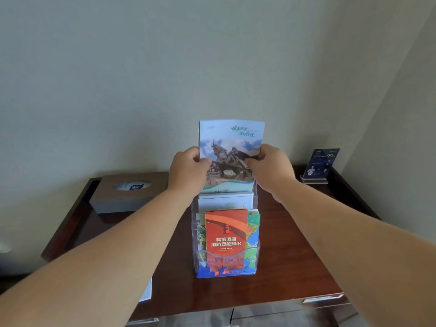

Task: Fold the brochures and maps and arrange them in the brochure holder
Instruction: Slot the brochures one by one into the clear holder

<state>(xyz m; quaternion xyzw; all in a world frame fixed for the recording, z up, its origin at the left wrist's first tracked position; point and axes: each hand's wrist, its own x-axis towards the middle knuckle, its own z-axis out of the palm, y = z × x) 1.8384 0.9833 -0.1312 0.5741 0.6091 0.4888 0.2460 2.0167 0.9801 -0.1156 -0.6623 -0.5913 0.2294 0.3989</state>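
A clear tiered brochure holder (256, 256) stands in the middle of the dark wooden table (295, 256). Its front pocket holds an orange-red brochure (226, 237) with a green map (253, 234) behind it. A white leaflet (225, 202) sits in the middle tier. A pale blue folded brochure with a horse statue picture (230, 147) stands upright in the back tier. My left hand (186, 173) grips its left edge and my right hand (271, 171) grips its right edge.
A brown tissue box (122, 199) lies at the back left of the table. A dark blue sign in a stand (319, 166) sits at the back right near the wall corner. A white paper (146, 291) shows under my left forearm at the table's front edge.
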